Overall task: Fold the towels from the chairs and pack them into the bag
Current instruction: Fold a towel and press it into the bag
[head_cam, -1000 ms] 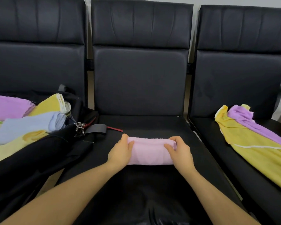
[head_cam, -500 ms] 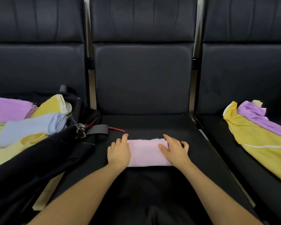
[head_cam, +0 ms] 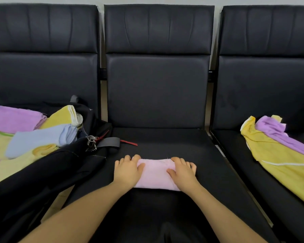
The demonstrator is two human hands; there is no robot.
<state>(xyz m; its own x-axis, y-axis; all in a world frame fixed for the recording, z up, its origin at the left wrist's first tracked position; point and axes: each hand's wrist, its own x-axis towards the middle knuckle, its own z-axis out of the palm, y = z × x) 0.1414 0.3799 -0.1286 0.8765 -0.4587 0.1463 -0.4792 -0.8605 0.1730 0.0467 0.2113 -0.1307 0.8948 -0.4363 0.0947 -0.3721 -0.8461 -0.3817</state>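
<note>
Three black padded chairs stand side by side against the wall: the left chair point(head_cam: 46, 71), the middle chair point(head_cam: 158, 88) and the right chair point(head_cam: 267, 88).

Across the left chair's seat, and spilling onto the edge of the middle one, lies a big black bag point(head_cam: 42, 172), open at the top. Folded towels are stacked in its mouth: a purple towel point(head_cam: 12, 119) at the back, a yellow folded towel point(head_cam: 63, 116) beside it with its layered edge showing, a light blue towel point(head_cam: 40, 139) in front of those, and a pale yellow towel point(head_cam: 16, 162) underneath them, nearest the bag's dark flap. How far down the stack goes inside the bag I can't tell. A metal key ring point(head_cam: 91, 142) hangs at the bag's opening, next to a grey strap point(head_cam: 110, 142) with a red tag point(head_cam: 129, 142) that lies on the middle seat.

On the right chair's seat a large yellow cloth point(head_cam: 279, 162) lies loose and unfolded, with a crumpled purple cloth point(head_cam: 277, 132) draped over its upper part.

On the middle seat, toward the front, sits a small pink towel point(head_cam: 156, 174), folded into a neat rectangle. The left hand point(head_cam: 127, 170) rests on its left end and the right hand point(head_cam: 182, 172) on its right end. The fingers of both hands are laid out flat and slightly spread, pressing down on the fabric rather than pinching it, thumbs pointing inward across the pink surface.
</note>
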